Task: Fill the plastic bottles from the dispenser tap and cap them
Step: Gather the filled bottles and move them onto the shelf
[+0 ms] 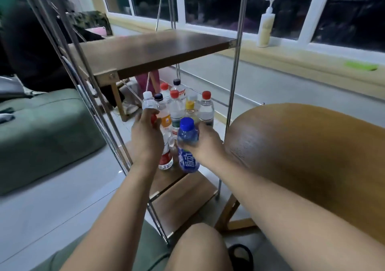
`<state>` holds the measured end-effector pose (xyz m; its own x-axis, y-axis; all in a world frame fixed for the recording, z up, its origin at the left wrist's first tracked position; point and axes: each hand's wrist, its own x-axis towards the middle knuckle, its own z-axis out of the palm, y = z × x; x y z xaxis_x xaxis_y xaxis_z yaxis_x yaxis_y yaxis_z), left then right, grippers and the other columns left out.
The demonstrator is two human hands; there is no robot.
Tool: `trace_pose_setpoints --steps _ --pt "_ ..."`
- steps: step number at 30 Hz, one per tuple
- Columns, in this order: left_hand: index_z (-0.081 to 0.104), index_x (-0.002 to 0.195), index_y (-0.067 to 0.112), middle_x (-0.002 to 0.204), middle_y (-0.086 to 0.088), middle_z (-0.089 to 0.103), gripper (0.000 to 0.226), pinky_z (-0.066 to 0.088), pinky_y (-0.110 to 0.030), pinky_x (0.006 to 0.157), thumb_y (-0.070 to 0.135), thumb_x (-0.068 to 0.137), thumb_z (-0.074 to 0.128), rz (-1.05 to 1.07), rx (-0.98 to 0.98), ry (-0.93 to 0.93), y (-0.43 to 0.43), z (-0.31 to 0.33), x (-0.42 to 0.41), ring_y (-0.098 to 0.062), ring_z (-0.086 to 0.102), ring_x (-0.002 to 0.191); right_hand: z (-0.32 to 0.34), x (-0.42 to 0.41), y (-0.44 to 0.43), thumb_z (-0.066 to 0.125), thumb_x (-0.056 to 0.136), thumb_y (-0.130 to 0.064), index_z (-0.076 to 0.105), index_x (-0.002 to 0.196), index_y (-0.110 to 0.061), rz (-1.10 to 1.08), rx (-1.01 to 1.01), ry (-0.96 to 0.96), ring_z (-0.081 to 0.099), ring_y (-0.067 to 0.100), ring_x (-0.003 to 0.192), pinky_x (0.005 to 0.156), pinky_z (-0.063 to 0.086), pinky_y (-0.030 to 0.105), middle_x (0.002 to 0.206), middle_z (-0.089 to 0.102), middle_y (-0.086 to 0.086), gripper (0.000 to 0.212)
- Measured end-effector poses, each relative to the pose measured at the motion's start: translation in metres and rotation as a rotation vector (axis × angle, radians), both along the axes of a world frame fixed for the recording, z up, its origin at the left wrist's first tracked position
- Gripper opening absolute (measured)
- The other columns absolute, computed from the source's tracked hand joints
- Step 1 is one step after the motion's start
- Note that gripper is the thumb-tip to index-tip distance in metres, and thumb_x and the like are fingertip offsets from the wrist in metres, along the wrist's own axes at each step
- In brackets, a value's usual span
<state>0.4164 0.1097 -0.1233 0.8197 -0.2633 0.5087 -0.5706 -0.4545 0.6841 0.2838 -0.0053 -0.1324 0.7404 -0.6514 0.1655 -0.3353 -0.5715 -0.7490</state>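
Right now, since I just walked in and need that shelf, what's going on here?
A person reaches down to the lower shelf, where capped bottles stand clustered. The right hand grips a blue bottle with its blue cap on; the left hand holds a clear red-labelled bottle beside it. No dispenser tap is in view.

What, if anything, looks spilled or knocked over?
Nothing stands out. The bottles on the low shelf stand upright with their caps on, and no puddle shows. The right hand grips the blue bottle, a little tilted. The left hand grips a red-capped bottle beside it.
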Motion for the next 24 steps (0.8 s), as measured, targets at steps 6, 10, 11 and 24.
trace_pose_setpoints --steps 6,10,11,24 --pt "0.069 0.131 0.018 0.135 -0.006 0.066 0.029 0.051 -0.030 0.091 0.005 0.105 0.066 0.044 -0.055 -0.065 -0.016 -0.006 0.008 -0.025 0.066 0.115 -0.018 0.042 -0.011 0.087 0.086 -0.053 0.059 0.130 -0.021 0.015 0.019 0.019 0.066 0.023 0.121 0.087 0.052 0.039 0.135 0.069 -0.002 0.061" --pt "0.059 0.145 0.023 0.142 0.001 0.061 0.050 0.046 -0.015 0.096 0.006 0.100 0.072 0.099 -0.129 -0.030 -0.023 -0.017 0.003 -0.002 0.053 0.114 -0.023 0.058 -0.016 0.087 0.089 -0.046 0.060 0.133 -0.021 0.044 0.024 -0.011 0.068 0.023 0.123 0.095 0.058 0.042 0.135 0.070 -0.001 0.057" --pt "0.053 0.151 0.024 0.146 0.001 0.056 0.060 0.041 -0.008 0.098 0.006 0.098 0.076 0.089 -0.167 0.006 -0.022 -0.025 0.000 0.000 0.050 0.120 -0.025 0.059 -0.017 0.088 0.089 -0.045 0.060 0.133 -0.020 0.049 0.030 -0.021 0.068 0.022 0.123 0.095 0.058 0.042 0.135 0.070 -0.001 0.057" --pt "0.074 0.123 0.026 0.116 0.002 0.063 0.027 0.056 -0.038 0.098 0.019 0.098 0.065 0.064 -0.198 0.460 -0.013 -0.121 -0.031 -0.007 0.067 0.104 -0.053 0.046 -0.027 0.084 0.091 -0.048 0.045 0.129 -0.011 0.091 0.096 0.046 0.071 0.036 0.115 0.085 0.055 0.039 0.126 0.072 0.014 0.066"
